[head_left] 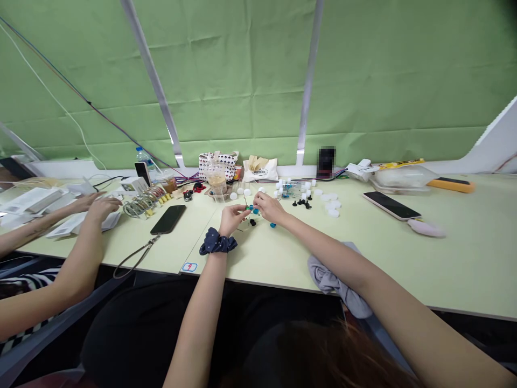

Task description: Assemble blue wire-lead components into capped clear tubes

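At the near edge of the table (278, 264), a grey cloth (322, 274) is laid below the right forearm (343, 256), presumably as padding; contact cannot be confirmed. Farther in, a small blue-and-green piece (251, 208) is held between the two hands. By the left hand (232, 219), it is gripped with thumb and fingertips drawn close; by the right hand (269, 206), it is pinched from the right, the finger gap narrow, exact contact too small to verify. Both hands are judged to be needed for steadying so small a part. A black part (253, 222) and a loose blue piece (273, 225) are placed just beside, apparently for easy reach. Beyond, black plugs (302, 203) and white caps (333, 205) are grouped by kind, likely for order. At the far side, a plastic cup (217, 184) is set back, probably against spills.
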`<state>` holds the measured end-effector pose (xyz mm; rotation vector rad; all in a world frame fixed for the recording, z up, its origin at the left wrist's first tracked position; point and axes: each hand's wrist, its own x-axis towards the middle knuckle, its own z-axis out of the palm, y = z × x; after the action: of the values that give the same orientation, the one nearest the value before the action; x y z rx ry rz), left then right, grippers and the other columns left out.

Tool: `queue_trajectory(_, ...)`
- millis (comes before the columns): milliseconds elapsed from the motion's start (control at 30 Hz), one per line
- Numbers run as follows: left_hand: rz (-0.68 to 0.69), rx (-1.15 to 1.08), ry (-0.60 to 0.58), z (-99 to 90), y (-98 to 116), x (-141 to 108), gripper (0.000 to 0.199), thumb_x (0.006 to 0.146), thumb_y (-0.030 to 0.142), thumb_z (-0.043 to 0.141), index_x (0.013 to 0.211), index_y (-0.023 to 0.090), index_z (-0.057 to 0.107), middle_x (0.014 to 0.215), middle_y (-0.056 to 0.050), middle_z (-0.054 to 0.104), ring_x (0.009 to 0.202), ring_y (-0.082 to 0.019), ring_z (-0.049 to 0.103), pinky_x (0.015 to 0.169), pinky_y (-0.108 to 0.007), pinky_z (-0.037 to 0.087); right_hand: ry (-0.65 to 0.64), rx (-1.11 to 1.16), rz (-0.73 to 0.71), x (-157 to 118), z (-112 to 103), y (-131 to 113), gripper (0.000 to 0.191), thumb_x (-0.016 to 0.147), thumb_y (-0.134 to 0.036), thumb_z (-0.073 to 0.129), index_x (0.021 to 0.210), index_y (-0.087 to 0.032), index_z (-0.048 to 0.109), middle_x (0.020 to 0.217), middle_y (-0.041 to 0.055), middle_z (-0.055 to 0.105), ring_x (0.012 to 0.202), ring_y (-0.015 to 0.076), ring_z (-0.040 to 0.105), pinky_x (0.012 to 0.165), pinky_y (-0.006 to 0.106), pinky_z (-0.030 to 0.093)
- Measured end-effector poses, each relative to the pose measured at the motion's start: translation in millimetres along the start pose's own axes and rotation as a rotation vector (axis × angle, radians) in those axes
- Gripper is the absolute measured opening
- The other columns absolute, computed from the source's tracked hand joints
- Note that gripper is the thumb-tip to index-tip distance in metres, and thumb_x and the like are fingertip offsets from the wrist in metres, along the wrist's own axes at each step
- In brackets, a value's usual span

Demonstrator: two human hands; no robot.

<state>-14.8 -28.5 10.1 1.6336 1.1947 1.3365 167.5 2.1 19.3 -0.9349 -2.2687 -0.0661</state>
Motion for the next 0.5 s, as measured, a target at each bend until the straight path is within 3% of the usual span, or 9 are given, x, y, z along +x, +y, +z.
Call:
queue_trajectory(167,0.008,0.000,0.004,0.3,0.3,0.5,0.044,0.059,0.045,0.077,0.084,0.009,0.071,0.072,-0.007,0.068,0.047,-0.008,0.049,0.045,-0.023,0.041,-0.014,0.080,-0.024,2.0,8.2,5.4,0.017,0.092,-0.018,0.038,0.086,-0.019,0.054,0.092,0.0046,0.051,0.071,0.0138,0.047,0.061,0.024,0.034)
queue_trajectory(500,-0.017,-0.076,0.000,1.2,1.2,0.4,0.047,0.060,0.046,0.076,0.088,0.009,0.069,0.067,-0.005,0.065,0.046,-0.007,0.047,0.044,-0.021,0.037,0.113,0.136,-0.166,5.4,7.2,9.9,0.018,0.091,-0.014,0.040,0.081,-0.019,0.054,0.085,0.0065,0.050,0.086,0.0200,0.045,0.076,0.031,0.039)
